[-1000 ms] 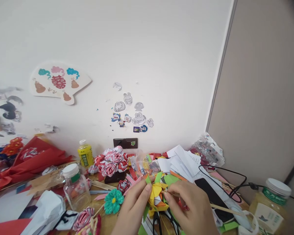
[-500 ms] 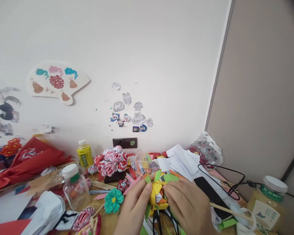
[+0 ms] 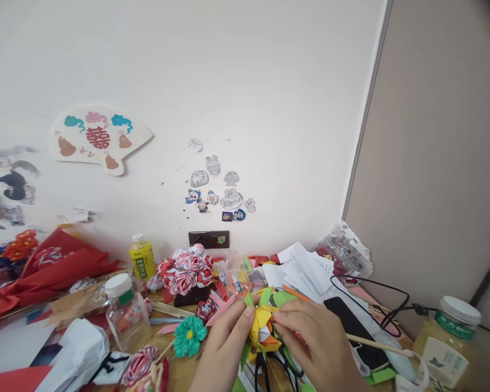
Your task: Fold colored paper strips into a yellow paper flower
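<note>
Between my two hands is a folded paper flower point(image 3: 262, 322) in yellow, with orange, white and green strips. My left hand point(image 3: 231, 332) grips its left side, thumb pressed along the paper. On the other side my right hand point(image 3: 310, 337) pinches a yellow edge between thumb and fingertips. Just below the flower, black-handled scissors point(image 3: 262, 370) lie on the desk among green paper strips. A teal flower with a yellow centre point(image 3: 190, 335) lies left of my left hand.
Left of my hands stand a clear jar point(image 3: 126, 316) and a yellow bottle point(image 3: 142, 258). Paper roses point(image 3: 188, 267) and white papers point(image 3: 302, 267) lie at the back. A black phone point(image 3: 353, 326), a wooden stick point(image 3: 375, 344) and a filled jar point(image 3: 449, 343) sit to the right.
My right fingers have shifted slightly and now pinch the flower's upper right edge. The view has moved slightly; the flower stays between both hands.
</note>
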{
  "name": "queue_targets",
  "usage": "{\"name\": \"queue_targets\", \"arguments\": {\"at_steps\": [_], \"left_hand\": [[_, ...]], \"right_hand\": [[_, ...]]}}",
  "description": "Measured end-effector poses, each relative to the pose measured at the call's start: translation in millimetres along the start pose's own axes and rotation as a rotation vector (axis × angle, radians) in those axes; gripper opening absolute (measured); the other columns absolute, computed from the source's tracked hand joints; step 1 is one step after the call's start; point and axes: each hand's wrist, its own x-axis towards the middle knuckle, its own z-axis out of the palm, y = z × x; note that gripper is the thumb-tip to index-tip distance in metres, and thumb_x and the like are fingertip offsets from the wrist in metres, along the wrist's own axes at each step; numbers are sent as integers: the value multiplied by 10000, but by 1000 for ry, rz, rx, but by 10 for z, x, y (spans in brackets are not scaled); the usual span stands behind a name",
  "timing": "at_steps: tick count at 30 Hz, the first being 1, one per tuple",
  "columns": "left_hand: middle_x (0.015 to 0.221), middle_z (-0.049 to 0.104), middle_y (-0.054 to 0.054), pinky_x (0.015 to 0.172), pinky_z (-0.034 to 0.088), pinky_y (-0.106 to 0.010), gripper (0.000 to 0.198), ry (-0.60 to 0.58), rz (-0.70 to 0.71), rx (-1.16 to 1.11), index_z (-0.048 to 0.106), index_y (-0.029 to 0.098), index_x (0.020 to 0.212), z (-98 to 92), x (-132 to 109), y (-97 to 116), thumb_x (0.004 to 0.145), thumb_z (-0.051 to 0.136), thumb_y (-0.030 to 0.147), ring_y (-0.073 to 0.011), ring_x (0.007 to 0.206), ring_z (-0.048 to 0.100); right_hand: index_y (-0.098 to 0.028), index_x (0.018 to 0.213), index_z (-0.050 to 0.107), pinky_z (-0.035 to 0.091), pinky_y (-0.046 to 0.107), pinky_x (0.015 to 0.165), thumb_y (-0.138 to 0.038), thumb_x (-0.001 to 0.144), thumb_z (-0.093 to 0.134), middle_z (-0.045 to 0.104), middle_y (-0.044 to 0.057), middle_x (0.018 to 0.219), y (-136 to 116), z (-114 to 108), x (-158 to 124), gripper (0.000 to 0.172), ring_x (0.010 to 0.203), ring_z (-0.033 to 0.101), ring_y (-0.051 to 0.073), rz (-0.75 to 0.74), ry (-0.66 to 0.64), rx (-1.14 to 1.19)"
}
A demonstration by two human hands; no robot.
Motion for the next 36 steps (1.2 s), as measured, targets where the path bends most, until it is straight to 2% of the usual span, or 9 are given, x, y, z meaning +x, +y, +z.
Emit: {"name": "queue_targets", "arguments": {"at_steps": [3,6,14,17,22,28,33,36], "left_hand": [[1119,687,-46,986,413,-324,365,-32,61,30,718,212,922,4,-13,18,686,625,474,-266,1149,541],[1102,694,-54,966,428,-318,370,-43,67,46,714,204,927,-3,-14,24,700,613,477,-259,1123,561],[1044,716,-58,940,447,-308,382,-74,89,81,719,195,886,-16,-7,67,699,602,507,-261,1079,590],[1045,717,-56,942,449,-319,374,-74,85,74,721,200,889,-17,-10,71,696,609,500,-265,1085,586],[1128,681,-57,996,403,-337,381,-1,67,57,710,203,944,-7,-9,43,708,604,483,-263,1169,527],[1094,696,-43,984,411,-302,364,-8,102,70,713,209,890,5,-8,39,707,593,500,-254,1145,544],[1049,706,-23,968,402,-275,315,-5,163,101,704,222,877,23,-11,54,727,564,460,-245,1109,553],[916,723,-17,884,449,-257,300,-42,205,140,693,226,790,37,-14,67,738,538,478,-244,1021,583]], "right_hand": [[-197,817,566,467,201,534,-212,911,446,657,3,667,-13,-8,-2,153,591,624,115,74,-61,91],[-201,799,551,442,197,526,-230,931,402,638,-10,644,-23,-8,-15,202,565,612,110,116,-99,76],[-195,810,553,379,211,486,-248,969,308,607,-11,592,-1,15,-55,297,513,585,118,65,-164,-74],[-199,810,559,367,218,484,-268,961,331,602,-16,593,-13,-6,-37,282,499,567,119,78,-139,-89],[-204,748,567,324,226,438,-343,942,376,551,-41,507,-52,-33,16,305,425,510,114,144,-39,-149],[-208,751,575,365,222,482,-285,930,427,625,-41,555,-43,24,-8,245,424,537,99,94,47,-79],[-212,790,586,392,225,512,-290,934,416,656,-32,607,-43,56,-41,236,512,604,113,114,42,-102],[-213,763,587,382,227,497,-281,930,415,630,-37,572,-46,68,-49,249,494,588,110,134,13,-120]]}}
